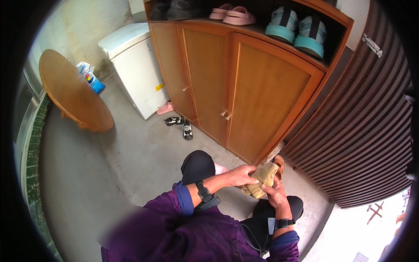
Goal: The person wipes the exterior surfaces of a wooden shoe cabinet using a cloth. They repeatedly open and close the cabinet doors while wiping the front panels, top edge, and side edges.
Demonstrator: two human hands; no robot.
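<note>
Both of my hands grip a crumpled tan cloth (262, 181) in front of my knees. My left hand (241, 176) holds it from the left, thumb on top. From the lower right, my right hand (276, 192) pinches the same cloth, its thumb close to the left one. Just behind the cloth a brown shoe (279, 166) stands on the floor by the cabinet's corner; the cloth and my hands hide part of it. A pink item (220, 169) shows beside my left knee, mostly hidden.
A wooden shoe cabinet (268, 91) stands ahead, with shoes on its open shelf. Black-and-white sandals (187, 130) lie before it. Left of it are a white chest appliance (137, 72) and a round wooden tabletop (75, 91) on edge. A ribbed brown shutter (353, 131) bounds the right.
</note>
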